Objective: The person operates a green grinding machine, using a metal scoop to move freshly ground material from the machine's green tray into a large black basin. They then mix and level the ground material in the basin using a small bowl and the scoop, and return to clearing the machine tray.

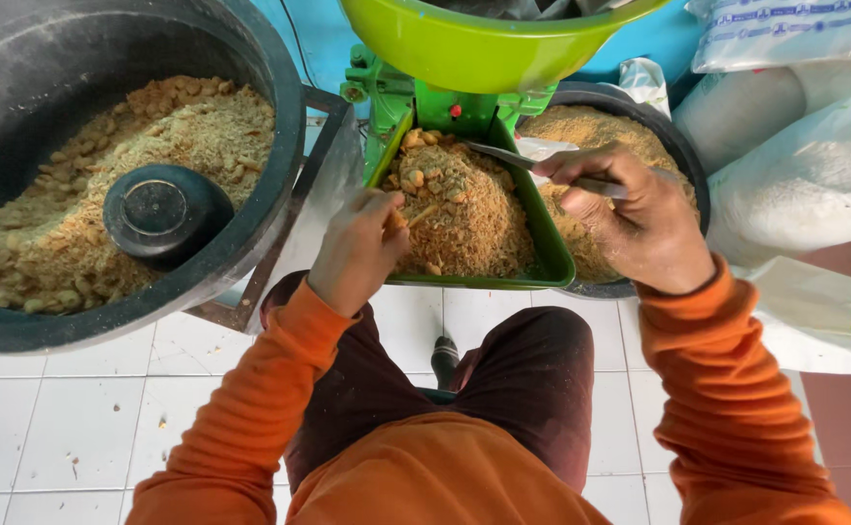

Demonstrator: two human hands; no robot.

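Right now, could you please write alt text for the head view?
A person's left hand touches brown crumbly meal in a green tray under a green machine, while the right hand holds a metal tool over it. A black tub holds more meal.

I'm seeing soft, even daylight, faint shadows, mild glare shining on the white floor (75,408), edges bending slightly, everything staying sharp.

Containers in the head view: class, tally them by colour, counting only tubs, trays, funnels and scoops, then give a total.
Black tubs: 2, a large one at left and another behind the right hand
Green tray: 1
Green funnel: 1
Black scoop: 1
Total: 5
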